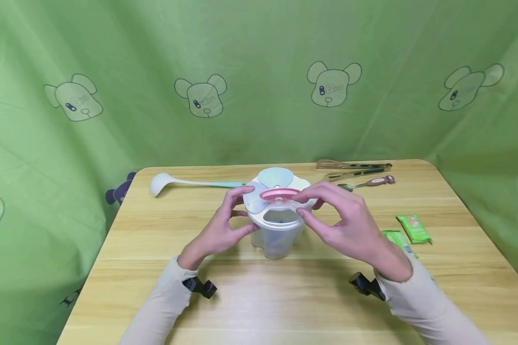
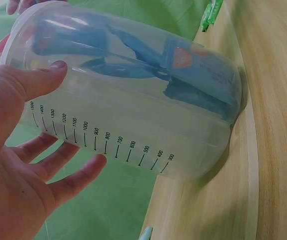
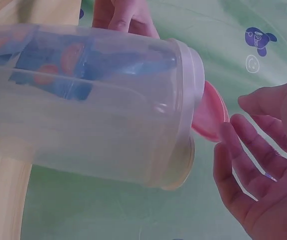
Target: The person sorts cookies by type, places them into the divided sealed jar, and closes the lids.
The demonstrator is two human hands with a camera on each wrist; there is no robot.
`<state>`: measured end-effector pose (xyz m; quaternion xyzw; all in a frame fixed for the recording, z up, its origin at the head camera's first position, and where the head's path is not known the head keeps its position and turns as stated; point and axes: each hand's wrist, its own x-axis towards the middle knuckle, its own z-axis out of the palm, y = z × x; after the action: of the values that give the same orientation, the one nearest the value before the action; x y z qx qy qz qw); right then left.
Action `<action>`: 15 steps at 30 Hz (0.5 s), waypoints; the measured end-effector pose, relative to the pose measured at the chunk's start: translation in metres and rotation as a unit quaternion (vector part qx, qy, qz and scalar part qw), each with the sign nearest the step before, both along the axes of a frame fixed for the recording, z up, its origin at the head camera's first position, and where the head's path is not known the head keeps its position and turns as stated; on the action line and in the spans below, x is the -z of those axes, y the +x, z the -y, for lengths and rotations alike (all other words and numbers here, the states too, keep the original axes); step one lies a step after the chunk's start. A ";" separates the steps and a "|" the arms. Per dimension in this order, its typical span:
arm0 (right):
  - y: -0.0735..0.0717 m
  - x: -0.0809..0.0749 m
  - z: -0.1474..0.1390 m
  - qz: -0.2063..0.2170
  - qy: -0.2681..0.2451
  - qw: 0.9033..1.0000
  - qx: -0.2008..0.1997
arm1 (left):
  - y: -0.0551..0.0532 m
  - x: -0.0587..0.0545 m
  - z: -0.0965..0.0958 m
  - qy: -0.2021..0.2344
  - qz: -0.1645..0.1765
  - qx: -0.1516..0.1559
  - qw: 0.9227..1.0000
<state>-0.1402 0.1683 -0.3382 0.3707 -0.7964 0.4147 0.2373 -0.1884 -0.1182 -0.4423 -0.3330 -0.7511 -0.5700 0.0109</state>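
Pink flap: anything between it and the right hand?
Nothing visible. In the head and right wrist views, the right hand is at the edge of the pink flap with no object between. The left hand holds the container from the opposite side.

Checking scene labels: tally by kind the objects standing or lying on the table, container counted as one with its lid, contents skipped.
Container: 1
Ladle: 1
Tongs: 1
Spoon: 1
Green packets: 2
Total: 6
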 end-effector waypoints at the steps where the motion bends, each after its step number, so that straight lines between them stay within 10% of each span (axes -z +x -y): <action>1: 0.000 0.000 -0.001 -0.001 0.000 1.000 0.002 | 0.000 0.000 0.000 0.000 -0.002 -0.001 1.000; 15: -0.016 0.006 0.003 0.013 -0.002 0.999 0.034 | 0.001 0.000 0.000 0.001 0.004 -0.002 1.000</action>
<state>-0.1559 0.1657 -0.3442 0.3375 -0.8106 0.4133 0.2412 -0.1878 -0.1186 -0.4426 -0.3290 -0.7515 -0.5718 0.0094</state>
